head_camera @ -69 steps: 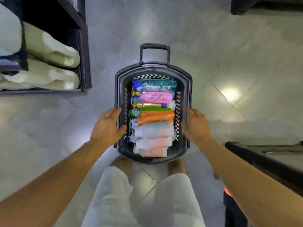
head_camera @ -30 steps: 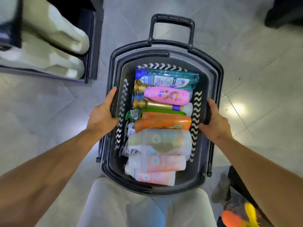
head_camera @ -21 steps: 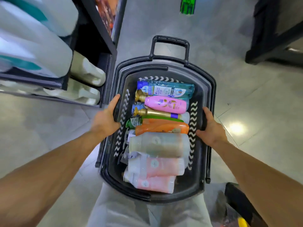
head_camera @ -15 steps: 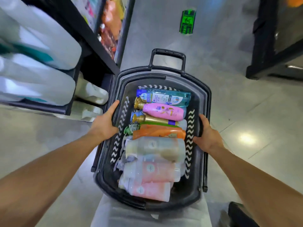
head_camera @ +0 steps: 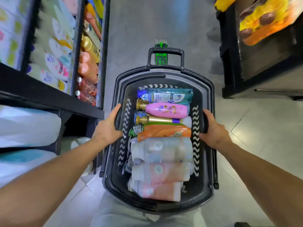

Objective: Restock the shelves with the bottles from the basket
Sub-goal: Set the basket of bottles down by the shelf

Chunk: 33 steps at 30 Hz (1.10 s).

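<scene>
- The person is carrying the dark grey plastic basket out in front at waist height, its looped handle pointing away down the aisle.
- The left hand is gripping the basket's left rim, thumb hooking over the inner wall with its white zigzag slots.
- The right hand is clamping the right rim the same way, fingers wrapping around the outside.
- The bottles are lying on their sides inside, caps to the left, stacked in a row: a clear teal bottle with a blue cap at the far end, a pink bottle with a gold cap just beside it, then an orange bottle.
- Pale, frosted peach-toned bottles are filling the near half.
- The black metal shelves on the left are showing rows of blurred bottles.
- Grey floor tiles are passing underneath.
</scene>
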Each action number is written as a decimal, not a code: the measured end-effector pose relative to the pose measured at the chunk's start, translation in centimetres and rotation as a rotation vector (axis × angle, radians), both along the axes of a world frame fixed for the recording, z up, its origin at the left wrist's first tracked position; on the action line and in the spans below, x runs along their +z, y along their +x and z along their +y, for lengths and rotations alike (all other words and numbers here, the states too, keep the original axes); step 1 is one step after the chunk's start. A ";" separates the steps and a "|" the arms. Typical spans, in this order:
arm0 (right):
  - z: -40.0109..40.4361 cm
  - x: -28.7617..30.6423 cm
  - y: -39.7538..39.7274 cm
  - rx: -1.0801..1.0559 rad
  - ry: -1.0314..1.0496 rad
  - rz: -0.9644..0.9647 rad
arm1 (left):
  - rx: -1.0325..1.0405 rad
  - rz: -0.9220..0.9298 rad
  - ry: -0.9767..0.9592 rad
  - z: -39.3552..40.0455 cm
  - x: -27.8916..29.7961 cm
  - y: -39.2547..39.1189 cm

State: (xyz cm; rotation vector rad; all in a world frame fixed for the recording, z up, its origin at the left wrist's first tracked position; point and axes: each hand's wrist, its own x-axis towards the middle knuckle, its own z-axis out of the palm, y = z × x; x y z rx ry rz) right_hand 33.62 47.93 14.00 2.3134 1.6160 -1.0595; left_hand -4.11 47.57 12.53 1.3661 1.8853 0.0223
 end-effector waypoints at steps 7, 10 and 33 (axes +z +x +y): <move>12.1 2.7 -4.0 -0.059 0.043 -0.006 | -0.141 0.012 0.060 15.5 2.4 -4.3; 17.6 2.5 -5.1 -0.050 0.047 0.019 | -0.130 0.048 0.075 21.2 3.0 -5.4; 61.0 0.0 -10.0 -0.046 -0.075 -0.014 | -0.108 -0.032 0.016 62.5 -1.1 -10.5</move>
